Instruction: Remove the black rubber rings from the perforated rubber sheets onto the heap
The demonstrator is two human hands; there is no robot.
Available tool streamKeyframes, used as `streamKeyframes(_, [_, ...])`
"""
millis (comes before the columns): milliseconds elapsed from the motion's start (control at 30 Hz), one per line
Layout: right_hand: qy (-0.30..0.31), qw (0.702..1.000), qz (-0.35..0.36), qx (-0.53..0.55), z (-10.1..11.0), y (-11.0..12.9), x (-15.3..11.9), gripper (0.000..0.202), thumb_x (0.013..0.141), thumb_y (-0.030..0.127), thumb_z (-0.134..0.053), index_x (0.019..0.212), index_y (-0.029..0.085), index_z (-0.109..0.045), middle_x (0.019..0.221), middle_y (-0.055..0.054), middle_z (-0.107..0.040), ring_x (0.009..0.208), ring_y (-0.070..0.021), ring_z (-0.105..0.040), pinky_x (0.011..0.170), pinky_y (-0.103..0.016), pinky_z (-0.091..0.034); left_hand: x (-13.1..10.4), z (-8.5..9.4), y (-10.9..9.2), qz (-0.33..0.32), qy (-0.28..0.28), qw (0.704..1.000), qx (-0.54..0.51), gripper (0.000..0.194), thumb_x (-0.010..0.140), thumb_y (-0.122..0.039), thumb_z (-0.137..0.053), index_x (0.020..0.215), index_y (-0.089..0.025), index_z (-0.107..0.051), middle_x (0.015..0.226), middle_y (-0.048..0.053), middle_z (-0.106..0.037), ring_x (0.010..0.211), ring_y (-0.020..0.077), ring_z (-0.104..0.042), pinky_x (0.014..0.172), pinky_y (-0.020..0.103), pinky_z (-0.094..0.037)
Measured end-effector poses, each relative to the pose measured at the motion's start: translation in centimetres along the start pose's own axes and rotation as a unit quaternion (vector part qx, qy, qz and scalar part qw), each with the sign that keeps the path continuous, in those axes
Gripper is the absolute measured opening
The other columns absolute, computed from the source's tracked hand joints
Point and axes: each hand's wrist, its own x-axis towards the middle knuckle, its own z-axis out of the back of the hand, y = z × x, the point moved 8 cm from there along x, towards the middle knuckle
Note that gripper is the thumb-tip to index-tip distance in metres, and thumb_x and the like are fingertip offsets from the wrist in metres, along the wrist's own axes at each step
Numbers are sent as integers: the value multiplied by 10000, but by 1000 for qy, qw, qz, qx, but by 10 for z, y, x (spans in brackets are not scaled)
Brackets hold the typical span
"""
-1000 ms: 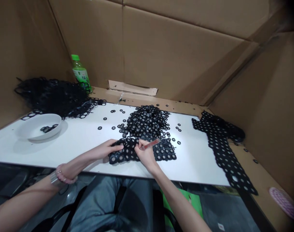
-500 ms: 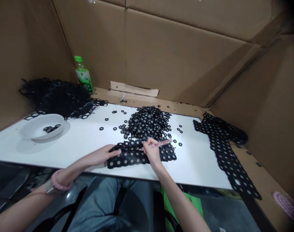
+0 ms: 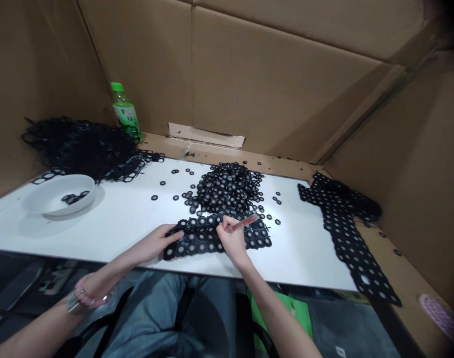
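A black sheet with rows of pale round dots (image 3: 202,247) lies near the table's front edge. My left hand (image 3: 160,242) grips its left end, thumb on top and fingers partly hidden beneath. My right hand (image 3: 232,238) is closed round a reddish, see-through pen-like tool (image 3: 245,223), slanting up to the right over the sheet. The tool's tip is hidden by my fingers. Just behind the sheet rises a heap of small black rings with pale centres (image 3: 228,189), with loose ones scattered around it.
A white bowl (image 3: 58,199) holding a few black pieces sits at the left. Behind it are tangled black scraps (image 3: 81,144) and a green-capped bottle (image 3: 127,114). A long dotted black sheet (image 3: 355,243) hangs over the table's right edge. Cardboard walls (image 3: 286,89) surround the table.
My right hand has shifted slightly left along the dotted sheet, and the tool in it has moved with it. My left hand keeps its grip on the left end. The view has shifted slightly.
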Motion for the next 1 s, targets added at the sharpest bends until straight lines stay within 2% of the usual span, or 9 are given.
streamKeyframes(167, [3,1000,3,-3,-1,-2,1,265,632,137,-442,483,215,-237,443,76,-248,449,-87,-259,448,-228,-207,2,2,-1,-20,-5,999,35,360,756,-486,-519,811,-143,-609,794,38,-651,783,228,-571,711,307,-462])
streamKeyframes(333, [5,1000,6,-5,-2,-4,0,270,639,121,-440,493,214,-233,453,76,-242,459,-88,-272,458,-226,-217,1,3,-12,-67,-23,995,66,320,767,-453,-521,851,-166,-636,903,33,-674,944,253,-551,863,324,-417])
streamKeyframes(567, [36,999,23,-9,-8,0,-2,284,636,99,-436,490,209,-220,450,76,-246,454,-84,-262,467,-232,-210,-3,-7,-36,-68,-38,997,26,336,755,-453,-525,854,-150,-630,809,33,-670,819,229,-588,728,312,-478])
streamKeyframes(700, [58,998,29,1,-13,6,-4,286,655,99,-433,494,206,-222,454,73,-253,456,-83,-264,469,-236,-208,-10,-5,-50,-60,-82,995,-10,337,705,-450,-574,853,-154,-642,868,40,-678,851,235,-587,724,296,-480])
streamKeyframes(833, [75,997,22,24,-17,8,-7,302,651,105,-455,475,202,-230,444,73,-254,445,-79,-258,460,-237,-197,-16,3,-39,-22,-104,994,0,358,674,-483,-586,791,-147,-628,807,38,-674,814,233,-593,701,293,-480])
streamKeyframes(1000, [58,994,-35,87,-10,-10,-1,298,720,210,-465,518,220,-247,418,81,-319,391,-75,-316,414,-210,-227,-20,15,-7,29,-79,996,41,433,684,-535,-564,854,-140,-617,846,46,-676,843,244,-599,734,314,-478])
